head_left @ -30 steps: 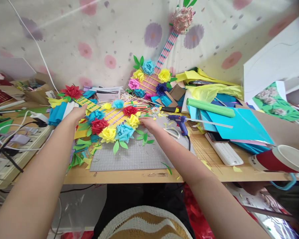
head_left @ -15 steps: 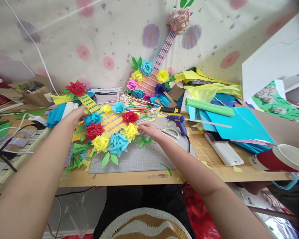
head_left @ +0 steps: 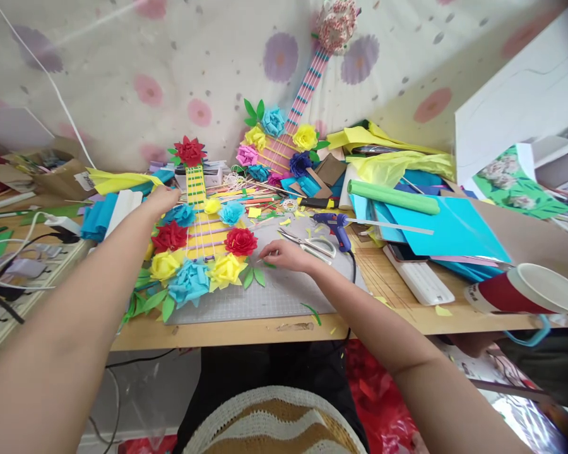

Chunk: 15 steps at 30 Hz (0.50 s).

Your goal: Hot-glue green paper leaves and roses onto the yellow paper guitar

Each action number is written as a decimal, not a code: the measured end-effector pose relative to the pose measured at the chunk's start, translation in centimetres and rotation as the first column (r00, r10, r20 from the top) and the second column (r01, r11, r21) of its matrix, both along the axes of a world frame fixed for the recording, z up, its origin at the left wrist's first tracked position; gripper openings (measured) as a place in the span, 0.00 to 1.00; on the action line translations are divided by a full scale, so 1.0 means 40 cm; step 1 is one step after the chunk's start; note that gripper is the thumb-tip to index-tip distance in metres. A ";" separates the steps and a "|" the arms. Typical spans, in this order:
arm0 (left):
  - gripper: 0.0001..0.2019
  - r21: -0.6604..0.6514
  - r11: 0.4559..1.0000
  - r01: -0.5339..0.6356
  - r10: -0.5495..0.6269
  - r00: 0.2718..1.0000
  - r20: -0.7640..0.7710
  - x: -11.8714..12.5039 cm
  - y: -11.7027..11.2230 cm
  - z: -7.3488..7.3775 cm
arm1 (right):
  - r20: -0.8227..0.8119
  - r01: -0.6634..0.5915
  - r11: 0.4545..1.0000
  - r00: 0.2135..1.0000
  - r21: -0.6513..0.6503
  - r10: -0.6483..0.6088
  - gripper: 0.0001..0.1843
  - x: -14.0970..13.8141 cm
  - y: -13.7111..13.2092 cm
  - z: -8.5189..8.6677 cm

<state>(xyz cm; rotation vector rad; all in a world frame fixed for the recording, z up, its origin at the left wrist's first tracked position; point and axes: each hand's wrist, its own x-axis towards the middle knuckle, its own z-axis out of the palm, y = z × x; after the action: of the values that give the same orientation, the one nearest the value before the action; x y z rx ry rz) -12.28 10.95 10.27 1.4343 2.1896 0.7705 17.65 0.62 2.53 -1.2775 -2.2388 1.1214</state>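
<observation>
A yellow paper guitar [head_left: 208, 234] with striped neck and strings lies on a grey cutting mat [head_left: 284, 296]. Paper roses ring its body, among them a red rose [head_left: 241, 242], a yellow rose [head_left: 227, 270] and a blue rose [head_left: 189, 282]; another red rose [head_left: 190, 151] tops the neck. My left hand [head_left: 165, 200] is beside the neck on its left; its fingertips are partly hidden, so its grip is unclear. My right hand [head_left: 286, 255] hovers right of the body, fingers loosely curled and apart, near green paper leaves [head_left: 254, 276].
Scissors [head_left: 312, 243] and a blue glue gun [head_left: 334, 228] lie right of my right hand. A pink paper guitar [head_left: 298, 113] leans at the back wall. Farther right are blue sheets [head_left: 449, 230], a white power bank [head_left: 419, 277] and a paper cup [head_left: 525, 289]. Power strips [head_left: 42, 268] stand left.
The yellow guitar has turned so its neck stands more upright in view, and its body has shifted left. My right hand has come off the yellow rose, its fingers now more curled. The scissors show more fully.
</observation>
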 end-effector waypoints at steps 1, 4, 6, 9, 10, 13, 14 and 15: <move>0.09 0.027 1.000 -0.016 0.017 0.999 -0.044 0.004 -0.005 -0.005 | 0.056 0.028 0.998 0.998 0.047 -0.031 0.12 0.016 0.005 0.000; 0.15 0.133 0.991 -0.008 0.015 0.999 -0.050 0.020 -0.026 -0.021 | 0.182 0.000 0.985 0.983 0.172 -0.032 0.12 0.066 0.018 0.000; 0.16 0.221 0.973 0.060 -0.063 0.998 0.008 0.042 -0.049 -0.034 | 0.256 -0.050 0.984 0.967 0.171 0.005 0.14 0.088 0.023 0.001; 0.15 0.271 0.941 0.204 -0.242 0.963 0.115 0.094 -0.098 -0.053 | 0.326 -0.079 0.992 0.944 0.096 0.044 0.14 0.098 0.028 0.000; 0.15 0.256 0.933 0.253 -0.298 0.942 0.155 0.114 -0.116 -0.059 | 0.336 -0.077 0.993 0.941 0.086 0.044 0.13 0.097 0.030 -0.002; 0.16 0.202 0.906 0.371 -0.411 0.885 0.221 0.160 -0.167 -0.079 | 0.339 -0.072 0.993 0.940 0.089 0.037 0.09 0.094 0.032 -0.014; 0.15 0.192 0.899 0.395 -0.431 0.876 0.217 0.170 -0.179 -0.085 | 0.332 -0.066 0.995 0.943 0.080 0.036 0.09 0.094 0.032 -0.018; 0.15 0.185 0.892 0.412 -0.445 0.871 0.206 0.176 -0.189 -0.091 | 0.319 -0.059 0.996 0.947 0.064 0.036 0.09 0.095 0.031 -0.023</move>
<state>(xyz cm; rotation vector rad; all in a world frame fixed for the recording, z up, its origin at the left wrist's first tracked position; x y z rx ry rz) -5.23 3.37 6.65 1.7107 1.5760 0.8865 21.43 1.87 1.62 -1.4701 -2.5270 0.8915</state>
